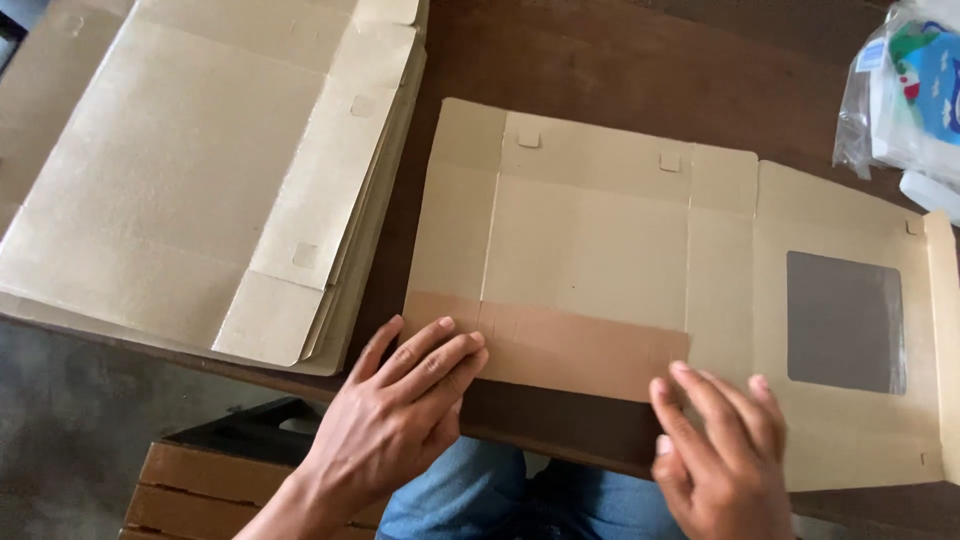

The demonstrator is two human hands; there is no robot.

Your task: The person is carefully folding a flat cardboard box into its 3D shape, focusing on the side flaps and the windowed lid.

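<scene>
So on the left there's a stack of flat tan cardboard box blanks (190, 170) on the dark brown wooden table (600, 60). Left hand (395, 410) lies flat, fingers together, on the folded-up near flap of the unfolded tan cardboard box with a clear square window (600, 250) lying mid-table. Right hand (725, 450) presses flat on its near edge, with a clear plastic bag of packets (910, 90) far right.

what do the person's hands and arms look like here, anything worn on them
Both hands are bare: no gloves, rings or watch show on the left hand or the right hand. The left forearm is uncovered down to the frame edge, with no sleeve in view. The right hand is cut off near the wrist, so any sleeve there cannot be seen. Fingernails are short and unpainted.
</scene>
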